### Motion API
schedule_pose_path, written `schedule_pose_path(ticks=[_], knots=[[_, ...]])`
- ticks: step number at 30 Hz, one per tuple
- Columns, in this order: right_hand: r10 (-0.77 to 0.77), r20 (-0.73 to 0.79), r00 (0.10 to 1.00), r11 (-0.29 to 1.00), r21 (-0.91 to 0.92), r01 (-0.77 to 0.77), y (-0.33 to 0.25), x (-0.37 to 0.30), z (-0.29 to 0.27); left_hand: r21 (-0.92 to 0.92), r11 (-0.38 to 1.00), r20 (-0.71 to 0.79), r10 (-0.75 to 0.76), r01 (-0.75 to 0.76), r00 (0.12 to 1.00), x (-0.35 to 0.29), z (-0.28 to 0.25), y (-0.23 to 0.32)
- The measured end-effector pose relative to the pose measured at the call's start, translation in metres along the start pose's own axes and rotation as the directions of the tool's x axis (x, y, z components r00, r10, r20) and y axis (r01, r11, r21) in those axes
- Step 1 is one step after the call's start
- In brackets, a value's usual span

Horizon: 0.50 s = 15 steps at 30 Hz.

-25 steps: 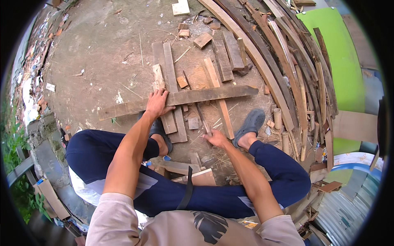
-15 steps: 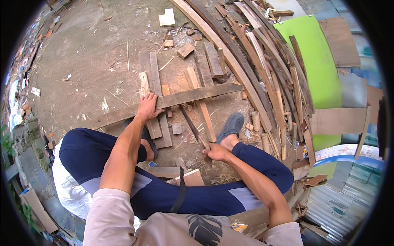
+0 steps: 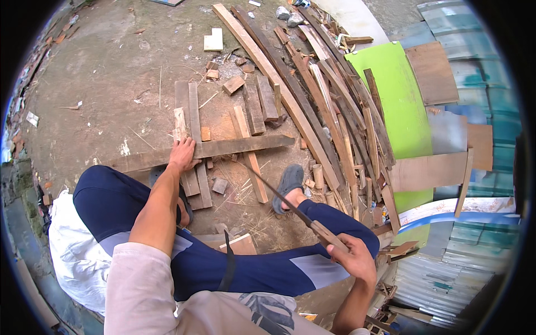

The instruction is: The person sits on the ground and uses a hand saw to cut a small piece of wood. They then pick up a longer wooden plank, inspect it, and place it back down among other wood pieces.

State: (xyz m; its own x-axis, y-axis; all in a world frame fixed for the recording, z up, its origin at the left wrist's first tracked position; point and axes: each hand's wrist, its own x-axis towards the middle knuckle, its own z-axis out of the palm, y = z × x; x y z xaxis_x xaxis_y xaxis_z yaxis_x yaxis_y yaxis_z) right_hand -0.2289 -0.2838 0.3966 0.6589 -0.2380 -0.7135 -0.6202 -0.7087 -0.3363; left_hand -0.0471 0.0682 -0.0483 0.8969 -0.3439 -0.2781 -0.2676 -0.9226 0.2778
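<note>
A long wooden plank (image 3: 245,146) lies crosswise over several shorter boards on the ground. My left hand (image 3: 182,154) presses on it, fingers over its top near the left-hand boards (image 3: 194,117). In my right hand (image 3: 354,257), above my right knee, is the wooden handle of a handsaw (image 3: 290,207). My fingers are closed round that handle. The dark, narrow blade slants up and left, its tip near the plank's close edge; I cannot tell whether they touch. Blade teeth are too small to make out.
Long timber strips (image 3: 301,106) are piled on the right beside a green panel (image 3: 396,95) and corrugated sheets (image 3: 441,279). Small wood blocks (image 3: 233,85) lie beyond the plank. My shoe (image 3: 287,190) rests right of the boards. A white sack (image 3: 75,251) is at my left.
My right hand has drawn the handsaw back toward me and to the right, baring more of its blade. The left hand stays on the plank; the whole view has shifted.
</note>
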Motion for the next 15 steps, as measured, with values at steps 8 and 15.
schedule_pose_path(ticks=[8,15], knots=[[-0.071,-0.294,0.953,0.734,0.632,0.25,0.02,-0.023,0.036,0.06,0.996,-0.011,0.07,-0.069,0.998,-0.006,0.002,0.005],[-0.08,-0.194,0.978,0.657,0.728,0.199,0.001,0.033,0.062,0.084,0.996,0.187,-0.042,0.027,0.981,0.001,0.008,0.012]])
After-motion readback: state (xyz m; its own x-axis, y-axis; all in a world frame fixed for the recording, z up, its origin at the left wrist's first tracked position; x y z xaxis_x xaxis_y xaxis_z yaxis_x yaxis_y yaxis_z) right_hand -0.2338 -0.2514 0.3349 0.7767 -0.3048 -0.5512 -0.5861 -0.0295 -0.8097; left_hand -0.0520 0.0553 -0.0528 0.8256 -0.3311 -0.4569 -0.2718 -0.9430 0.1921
